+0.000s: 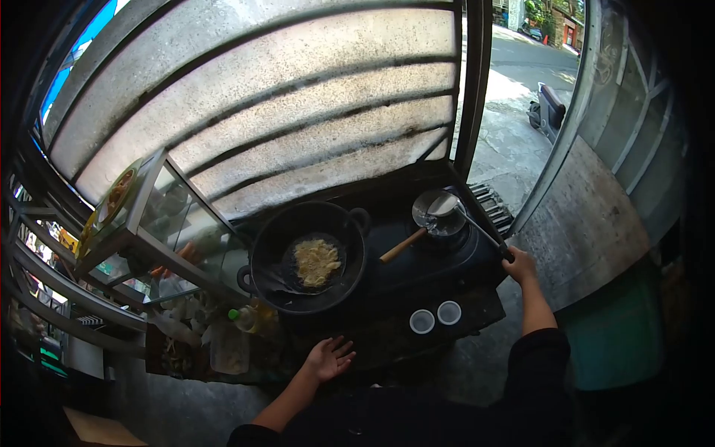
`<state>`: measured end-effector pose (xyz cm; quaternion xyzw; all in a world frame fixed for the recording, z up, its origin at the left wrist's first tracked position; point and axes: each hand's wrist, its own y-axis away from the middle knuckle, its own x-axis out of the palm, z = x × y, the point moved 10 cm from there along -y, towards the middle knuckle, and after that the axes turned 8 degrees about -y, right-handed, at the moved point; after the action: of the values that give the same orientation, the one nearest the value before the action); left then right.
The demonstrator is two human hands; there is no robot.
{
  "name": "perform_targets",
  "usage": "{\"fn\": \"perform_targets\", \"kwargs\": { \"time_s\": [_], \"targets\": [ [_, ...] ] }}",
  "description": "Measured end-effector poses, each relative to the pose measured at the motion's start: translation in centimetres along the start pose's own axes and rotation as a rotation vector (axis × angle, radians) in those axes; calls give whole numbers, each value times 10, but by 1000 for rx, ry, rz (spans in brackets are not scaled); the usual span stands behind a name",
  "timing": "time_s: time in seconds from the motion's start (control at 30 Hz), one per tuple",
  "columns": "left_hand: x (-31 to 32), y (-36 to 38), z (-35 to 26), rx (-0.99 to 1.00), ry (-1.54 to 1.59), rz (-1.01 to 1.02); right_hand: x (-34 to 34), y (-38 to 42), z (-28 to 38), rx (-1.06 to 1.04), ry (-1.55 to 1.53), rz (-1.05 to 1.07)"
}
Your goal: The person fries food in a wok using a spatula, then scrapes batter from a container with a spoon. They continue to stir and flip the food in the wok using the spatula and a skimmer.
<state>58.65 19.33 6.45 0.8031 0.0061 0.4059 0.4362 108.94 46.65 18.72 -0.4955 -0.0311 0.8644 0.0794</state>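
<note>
My right hand grips the black handle of a metal spatula. Its pale, rounded head lies over a small saucepan with a wooden handle, on the right burner. In a large black wok on the left burner, a yellow, lumpy omelette sits in oil. My left hand is open below the wok, fingers spread and palm turned up, touching nothing visible. Two small white cups stand side by side on the front ledge, between my hands.
A glass display case stands left of the wok. A bottle with a green cap and a clear plastic container sit below it. Slatted panels rise behind the stove. A wooden board and a green bin are at right.
</note>
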Motion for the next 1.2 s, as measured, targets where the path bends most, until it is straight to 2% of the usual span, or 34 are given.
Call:
{"fn": "perform_targets", "kwargs": {
  "time_s": [0.13, 0.2, 0.33, 0.4, 0.73, 0.83, 1.07, 1.2],
  "targets": [
    [4, -8, -10, 18, -24, -54, 10, -16, -5, -54, 96, 52],
    [9, -9, -13, 22, -32, -69, 10, -23, -17, -31, 192, -55],
    [11, -12, -12, 32, -34, -65, 33, -36, -42, 7, 30, -44],
    [11, -13, -9, 22, -41, -66, 33, -38, -37, -47, -29, -82],
    [24, -14, 1, -11, -80, -69, 28, -34, -37, 78, 87, -24],
    [24, -10, 6, -19, -74, -60, 28, -31, -44, 173, 122, 52],
    [16, -8, 16, -29, -56, -33, 8, -13, -26, 209, 194, -24],
    [17, -5, 21, -48, -61, -6, -1, 4, -25, 210, 113, -106]
  ]
}}
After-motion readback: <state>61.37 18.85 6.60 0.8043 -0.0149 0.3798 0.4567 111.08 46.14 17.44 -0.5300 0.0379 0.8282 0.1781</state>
